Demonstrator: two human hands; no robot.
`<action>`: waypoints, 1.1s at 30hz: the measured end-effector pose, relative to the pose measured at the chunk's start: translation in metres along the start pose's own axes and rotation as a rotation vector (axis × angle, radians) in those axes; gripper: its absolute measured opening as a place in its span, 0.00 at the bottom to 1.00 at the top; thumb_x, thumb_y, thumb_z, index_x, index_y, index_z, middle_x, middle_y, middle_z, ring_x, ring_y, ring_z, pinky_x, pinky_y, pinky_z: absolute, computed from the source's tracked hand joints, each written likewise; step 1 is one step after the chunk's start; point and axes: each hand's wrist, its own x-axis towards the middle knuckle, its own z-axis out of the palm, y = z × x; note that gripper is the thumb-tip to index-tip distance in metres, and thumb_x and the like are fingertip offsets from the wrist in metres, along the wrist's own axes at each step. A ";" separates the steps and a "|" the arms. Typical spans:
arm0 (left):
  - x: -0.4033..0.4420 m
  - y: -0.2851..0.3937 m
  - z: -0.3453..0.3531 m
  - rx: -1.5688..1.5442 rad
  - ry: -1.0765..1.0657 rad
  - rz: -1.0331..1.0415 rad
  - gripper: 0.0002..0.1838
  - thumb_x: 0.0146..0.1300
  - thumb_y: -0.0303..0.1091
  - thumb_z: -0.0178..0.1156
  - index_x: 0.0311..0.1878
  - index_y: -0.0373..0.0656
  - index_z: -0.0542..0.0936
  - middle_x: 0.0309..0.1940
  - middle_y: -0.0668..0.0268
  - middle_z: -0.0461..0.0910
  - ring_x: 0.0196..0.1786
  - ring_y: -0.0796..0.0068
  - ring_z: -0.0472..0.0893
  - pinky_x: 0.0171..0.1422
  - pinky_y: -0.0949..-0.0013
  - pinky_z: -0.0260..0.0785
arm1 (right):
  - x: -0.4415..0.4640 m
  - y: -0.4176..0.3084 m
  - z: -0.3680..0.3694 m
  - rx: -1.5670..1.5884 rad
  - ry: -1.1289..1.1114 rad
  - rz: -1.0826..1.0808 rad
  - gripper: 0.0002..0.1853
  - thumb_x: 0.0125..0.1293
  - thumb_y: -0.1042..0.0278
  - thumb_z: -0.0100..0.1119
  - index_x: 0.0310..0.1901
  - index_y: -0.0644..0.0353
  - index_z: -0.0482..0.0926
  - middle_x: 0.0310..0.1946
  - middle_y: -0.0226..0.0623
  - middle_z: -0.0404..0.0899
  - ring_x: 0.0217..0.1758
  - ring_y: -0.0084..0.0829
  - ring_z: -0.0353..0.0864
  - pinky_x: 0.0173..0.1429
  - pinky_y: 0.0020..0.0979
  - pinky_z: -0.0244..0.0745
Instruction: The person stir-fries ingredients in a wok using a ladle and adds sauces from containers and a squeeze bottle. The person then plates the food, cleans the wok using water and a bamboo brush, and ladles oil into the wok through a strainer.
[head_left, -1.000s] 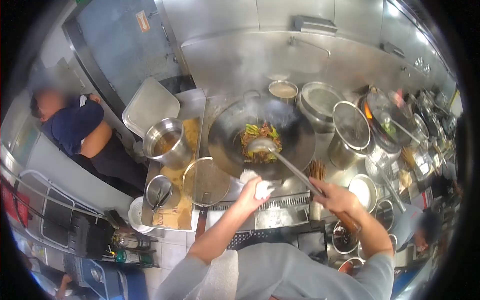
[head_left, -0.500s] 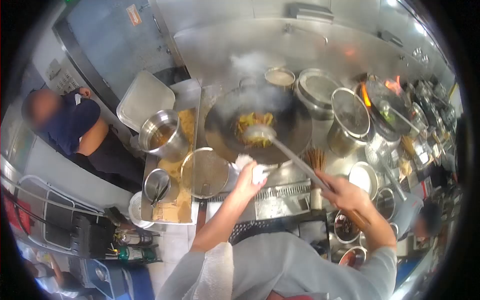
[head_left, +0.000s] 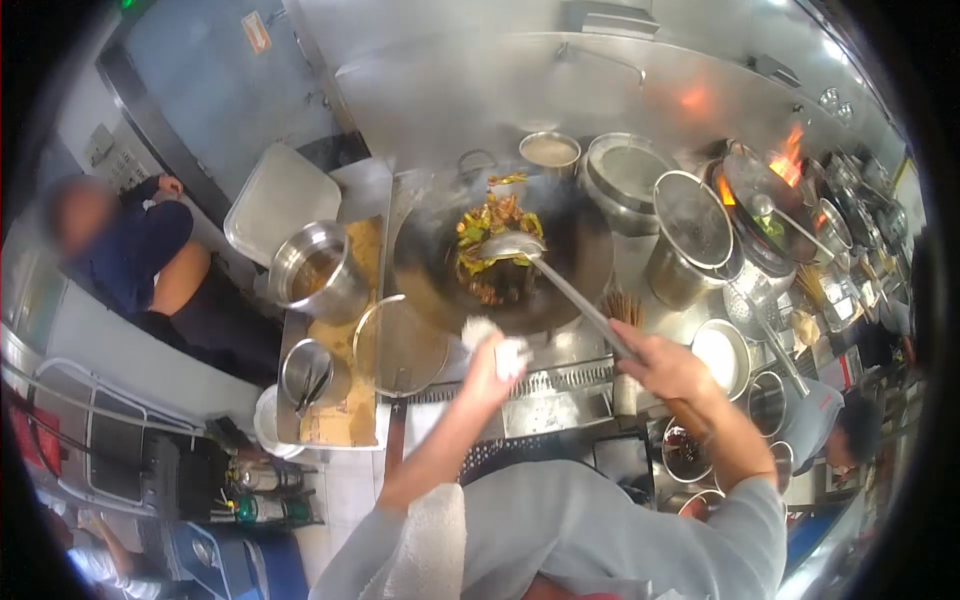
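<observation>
My right hand [head_left: 672, 370] is closed around the long handle of a ladle [head_left: 512, 245]. The ladle's bowl is over the food in a large dark wok [head_left: 577, 250]. Browned pieces and green vegetables [head_left: 497, 215] lie toward the wok's far side, with some pieces up near or above the rim. At the wok's near edge, my left hand [head_left: 484, 372] is closed on a white cloth [head_left: 511, 358], which seems to wrap the rim or a handle there. The fingers are partly hidden by the cloth.
To the left stand a steel pot [head_left: 318, 268], a strainer [head_left: 402, 345] and a small container with tongs [head_left: 314, 372]. A bamboo brush [head_left: 624, 308] and strainer-topped pot [head_left: 690, 225] are on the right. Beyond, flames [head_left: 788, 158] rise by another wok. A person [head_left: 165, 250] stands at left.
The food has shifted up toward the wok's far side and spread out. The ladle's bowl has moved slightly up and left. Steam over the wok has thinned; flames at the other wok are taller.
</observation>
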 end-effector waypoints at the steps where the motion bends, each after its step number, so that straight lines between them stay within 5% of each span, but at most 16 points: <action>1: 0.005 0.020 0.016 -0.002 0.114 0.005 0.07 0.64 0.40 0.53 0.39 0.50 0.74 0.33 0.67 0.80 0.37 0.69 0.79 0.39 0.63 0.71 | -0.008 -0.012 -0.010 0.009 -0.082 0.096 0.34 0.62 0.65 0.56 0.69 0.63 0.58 0.47 0.59 0.78 0.52 0.54 0.78 0.57 0.45 0.71; 2: 0.008 0.029 0.019 0.010 0.025 -0.020 0.07 0.63 0.41 0.55 0.37 0.50 0.75 0.33 0.69 0.79 0.36 0.71 0.79 0.38 0.65 0.69 | -0.010 -0.018 -0.022 0.001 -0.148 0.190 0.34 0.62 0.66 0.56 0.69 0.63 0.57 0.47 0.59 0.78 0.52 0.54 0.78 0.57 0.44 0.71; 7: 0.061 0.021 -0.005 0.027 -0.037 0.007 0.09 0.65 0.42 0.54 0.41 0.49 0.75 0.36 0.67 0.80 0.38 0.66 0.80 0.33 0.65 0.71 | 0.051 0.030 0.023 -0.081 0.038 -0.162 0.33 0.63 0.66 0.55 0.69 0.62 0.58 0.40 0.61 0.79 0.42 0.57 0.80 0.48 0.44 0.74; 11: -0.002 -0.024 0.005 0.019 0.070 -0.002 0.09 0.66 0.42 0.52 0.43 0.49 0.74 0.37 0.66 0.81 0.39 0.64 0.80 0.33 0.63 0.72 | 0.060 0.006 0.039 -0.012 0.104 0.051 0.33 0.64 0.66 0.55 0.69 0.62 0.57 0.46 0.64 0.76 0.51 0.58 0.76 0.56 0.47 0.70; 13: -0.033 -0.026 0.014 -0.031 -0.015 -0.079 0.10 0.66 0.43 0.53 0.43 0.49 0.75 0.37 0.65 0.80 0.37 0.64 0.80 0.31 0.64 0.71 | 0.036 0.013 0.031 -0.017 0.157 -0.040 0.34 0.63 0.66 0.55 0.69 0.63 0.56 0.44 0.63 0.78 0.50 0.56 0.77 0.56 0.46 0.70; 17: 0.007 0.026 0.013 0.002 0.024 -0.059 0.08 0.63 0.41 0.54 0.38 0.48 0.76 0.33 0.65 0.80 0.36 0.67 0.81 0.31 0.64 0.71 | -0.012 -0.022 -0.005 0.040 -0.094 0.182 0.33 0.64 0.64 0.54 0.69 0.61 0.58 0.48 0.60 0.77 0.53 0.54 0.77 0.57 0.44 0.71; 20: 0.014 0.042 0.026 0.057 0.042 -0.082 0.07 0.63 0.40 0.54 0.35 0.50 0.76 0.29 0.69 0.79 0.32 0.70 0.79 0.28 0.67 0.68 | -0.004 -0.001 0.009 -0.090 -0.061 -0.004 0.32 0.64 0.62 0.54 0.68 0.62 0.59 0.48 0.61 0.77 0.53 0.55 0.76 0.57 0.44 0.71; 24: 0.039 0.012 -0.011 -0.038 -0.048 -0.057 0.05 0.63 0.37 0.54 0.39 0.52 0.76 0.30 0.69 0.79 0.32 0.68 0.80 0.29 0.63 0.71 | 0.053 0.013 0.055 0.036 0.107 0.057 0.34 0.63 0.62 0.55 0.69 0.62 0.58 0.47 0.60 0.78 0.53 0.55 0.77 0.56 0.44 0.71; 25: 0.021 -0.006 -0.022 -0.003 -0.013 -0.054 0.05 0.62 0.37 0.54 0.39 0.52 0.76 0.31 0.67 0.80 0.33 0.67 0.80 0.30 0.62 0.72 | 0.046 0.011 0.066 0.099 0.278 -0.055 0.34 0.63 0.62 0.55 0.70 0.63 0.57 0.42 0.55 0.80 0.43 0.46 0.82 0.49 0.39 0.74; 26: 0.007 -0.018 -0.030 0.032 0.017 -0.041 0.05 0.62 0.37 0.53 0.40 0.52 0.75 0.32 0.66 0.81 0.35 0.66 0.81 0.32 0.60 0.73 | 0.030 -0.010 0.060 0.348 0.187 0.154 0.34 0.64 0.67 0.56 0.70 0.65 0.56 0.30 0.45 0.78 0.27 0.32 0.78 0.33 0.33 0.75; 28: -0.023 -0.029 -0.042 0.007 -0.078 -0.081 0.07 0.62 0.37 0.51 0.42 0.53 0.75 0.35 0.63 0.82 0.36 0.65 0.82 0.30 0.59 0.73 | -0.009 -0.026 0.061 0.922 0.165 0.210 0.35 0.65 0.72 0.56 0.71 0.66 0.54 0.23 0.32 0.69 0.20 0.21 0.68 0.21 0.25 0.68; 33: -0.027 0.031 -0.016 -0.121 -0.126 -0.098 0.09 0.64 0.39 0.52 0.34 0.46 0.76 0.32 0.61 0.82 0.29 0.69 0.79 0.22 0.69 0.67 | -0.032 -0.067 0.074 1.245 0.311 0.157 0.32 0.65 0.77 0.54 0.69 0.67 0.54 0.23 0.27 0.65 0.17 0.18 0.64 0.16 0.22 0.64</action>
